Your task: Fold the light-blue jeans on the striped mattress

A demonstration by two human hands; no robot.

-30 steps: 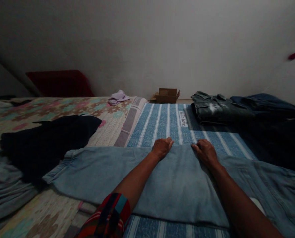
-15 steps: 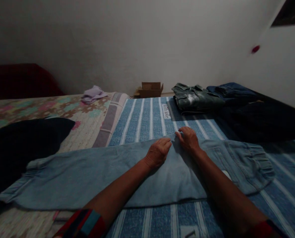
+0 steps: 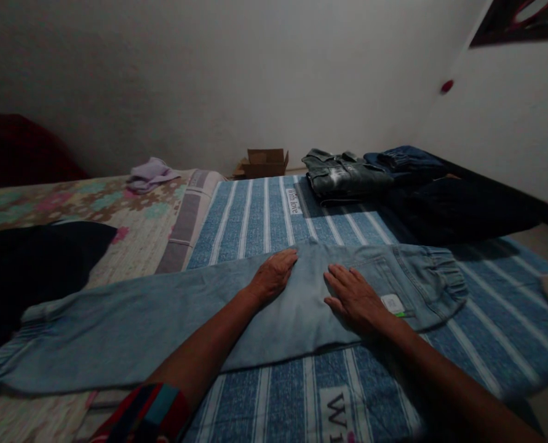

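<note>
A pair of light blue jeans (image 3: 163, 326) lies folded lengthwise across the bed, with gathered elastic at the waist on the right and at the cuff on the left. My left hand (image 3: 274, 275) rests on the middle of the jeans near their far edge, fingers stretched out and close together. Palm down, my right hand (image 3: 354, 298) lies on the denim beside the back pocket, fingers extended. Just past that hand, a white label (image 3: 392, 303) with a green edge shows on the pocket. Neither hand grips the cloth.
Dark folded trousers (image 3: 458, 206) and a grey-green denim garment (image 3: 347, 176) are stacked at the back right. A black garment (image 3: 38, 264) lies at the left. Behind are a lilac cloth (image 3: 150, 175) and a cardboard box (image 3: 267, 163). A blue striped sheet (image 3: 250, 215) covers the bed.
My right hand has moved from the far edge of the jeans toward me and flattened on them. My left hand has loosened from a closed shape. The view has shifted right.
</note>
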